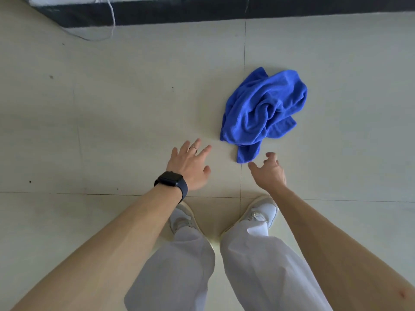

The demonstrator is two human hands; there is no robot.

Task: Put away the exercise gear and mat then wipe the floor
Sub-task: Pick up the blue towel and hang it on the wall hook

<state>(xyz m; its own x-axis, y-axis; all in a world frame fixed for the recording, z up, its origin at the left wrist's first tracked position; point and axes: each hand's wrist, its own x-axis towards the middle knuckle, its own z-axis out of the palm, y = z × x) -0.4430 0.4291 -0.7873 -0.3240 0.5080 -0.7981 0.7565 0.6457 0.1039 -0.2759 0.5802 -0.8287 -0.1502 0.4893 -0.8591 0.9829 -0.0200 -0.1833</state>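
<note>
Though crumpled, one blue cloth (262,108).

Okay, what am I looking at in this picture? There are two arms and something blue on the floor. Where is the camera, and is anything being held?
There is no machine here, just a person working with bare hands. The one picture comes from a wide-angle camera worn on the person's head. It looks down, so you see their own arms, white trousers and white shoes.

A crumpled blue terry cloth lies on the pale tiled floor. The left hand, with a black smartwatch on its wrist, is spread open above the floor. The right hand has loosely curled fingers right by the cloth's near corner. I cannot tell whether it touches the cloth, but it is not gripping it. Neither hand holds anything.

At the top of the picture, a thin white cable hangs in front of a dark band.
</note>
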